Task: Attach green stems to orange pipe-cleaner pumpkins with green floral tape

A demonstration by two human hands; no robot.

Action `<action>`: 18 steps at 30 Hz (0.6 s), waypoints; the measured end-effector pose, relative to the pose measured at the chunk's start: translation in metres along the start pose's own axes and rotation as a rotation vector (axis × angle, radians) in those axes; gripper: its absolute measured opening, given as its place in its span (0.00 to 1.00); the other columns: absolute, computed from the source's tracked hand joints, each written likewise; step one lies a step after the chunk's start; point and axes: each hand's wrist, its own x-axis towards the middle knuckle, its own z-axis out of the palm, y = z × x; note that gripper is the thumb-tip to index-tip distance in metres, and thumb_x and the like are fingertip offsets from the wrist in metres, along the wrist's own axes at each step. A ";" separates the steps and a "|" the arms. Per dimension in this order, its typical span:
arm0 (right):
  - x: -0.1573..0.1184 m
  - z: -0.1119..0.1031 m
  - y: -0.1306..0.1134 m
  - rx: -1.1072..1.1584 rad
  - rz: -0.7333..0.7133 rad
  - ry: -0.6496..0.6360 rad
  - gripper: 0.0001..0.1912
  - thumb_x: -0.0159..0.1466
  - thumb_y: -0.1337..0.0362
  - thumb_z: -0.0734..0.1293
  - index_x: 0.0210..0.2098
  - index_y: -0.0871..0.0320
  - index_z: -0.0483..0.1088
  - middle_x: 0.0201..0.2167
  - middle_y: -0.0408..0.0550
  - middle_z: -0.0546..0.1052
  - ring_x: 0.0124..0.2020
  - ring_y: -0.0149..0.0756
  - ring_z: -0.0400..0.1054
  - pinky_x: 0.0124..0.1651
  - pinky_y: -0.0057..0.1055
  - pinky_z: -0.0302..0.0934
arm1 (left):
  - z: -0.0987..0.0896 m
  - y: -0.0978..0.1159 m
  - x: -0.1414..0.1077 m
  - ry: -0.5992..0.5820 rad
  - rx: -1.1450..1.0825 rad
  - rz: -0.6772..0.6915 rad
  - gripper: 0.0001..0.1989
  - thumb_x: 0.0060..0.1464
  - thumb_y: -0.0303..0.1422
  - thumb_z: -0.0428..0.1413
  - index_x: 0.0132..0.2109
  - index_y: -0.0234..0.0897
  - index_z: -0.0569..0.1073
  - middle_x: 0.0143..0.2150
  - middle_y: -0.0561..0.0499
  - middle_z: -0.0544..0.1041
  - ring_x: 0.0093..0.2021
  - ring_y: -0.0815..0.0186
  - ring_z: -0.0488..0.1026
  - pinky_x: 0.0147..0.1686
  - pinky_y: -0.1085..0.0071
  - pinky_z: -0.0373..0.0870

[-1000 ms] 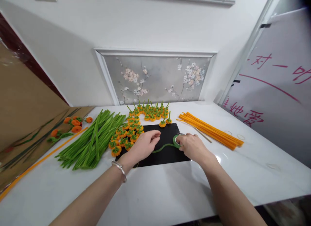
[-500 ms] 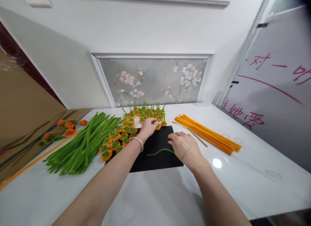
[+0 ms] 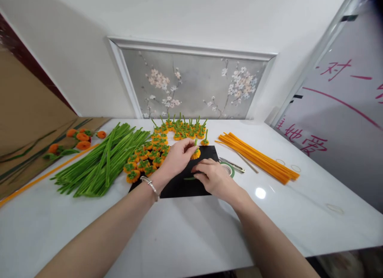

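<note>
My left hand (image 3: 179, 156) pinches a small orange pumpkin (image 3: 196, 154) made of fuzzy pipe cleaner, its green stem pointing up, above the black mat (image 3: 179, 190). Lower and to the right, my right hand (image 3: 214, 176) is over the mat, thumb and curled fingers slightly apart. Beneath its fingertips lies a green pipe cleaner (image 3: 188, 178), most of it hidden by the hand. Many finished pumpkins (image 3: 152, 155) with green tops crowd the mat's left side and the table behind it. One stemmed pumpkin (image 3: 205, 140) stands just past the mat's far edge.
Left lies a heap of green pipe cleaners (image 3: 98, 162), with orange flowers (image 3: 82, 140) on cardboard beyond it. To the right are a roll of green tape (image 3: 231, 169), scissors or a similar metal tool (image 3: 236, 166) and a bundle of orange pipe cleaners (image 3: 260, 158). A wall stands behind.
My left hand has drawn a pumpkin from the group back toward me. My right hand has moved left over the green pipe cleaner, uncovering the tape roll. The view has tilted down.
</note>
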 end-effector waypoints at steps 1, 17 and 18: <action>0.001 0.004 -0.001 -0.020 0.008 -0.027 0.08 0.63 0.67 0.66 0.41 0.54 0.75 0.42 0.46 0.77 0.44 0.39 0.67 0.43 0.33 0.57 | -0.006 0.007 -0.011 -0.028 -0.085 -0.010 0.09 0.56 0.35 0.53 0.30 0.36 0.68 0.25 0.56 0.67 0.27 0.71 0.64 0.29 0.75 0.63; -0.006 0.001 -0.006 0.525 0.163 0.311 0.08 0.65 0.60 0.61 0.32 0.57 0.67 0.20 0.40 0.70 0.22 0.30 0.66 0.29 0.27 0.61 | -0.030 0.007 -0.079 -0.109 -0.640 -0.359 0.18 0.45 0.29 0.62 0.46 0.36 0.73 0.44 0.47 0.77 0.44 0.65 0.74 0.49 0.66 0.69; -0.007 0.000 -0.008 0.567 0.151 0.322 0.09 0.65 0.59 0.62 0.32 0.57 0.67 0.20 0.40 0.70 0.21 0.29 0.65 0.28 0.26 0.60 | -0.028 0.006 -0.080 -0.088 -0.607 -0.314 0.19 0.45 0.28 0.62 0.46 0.36 0.71 0.44 0.48 0.76 0.45 0.65 0.74 0.49 0.66 0.69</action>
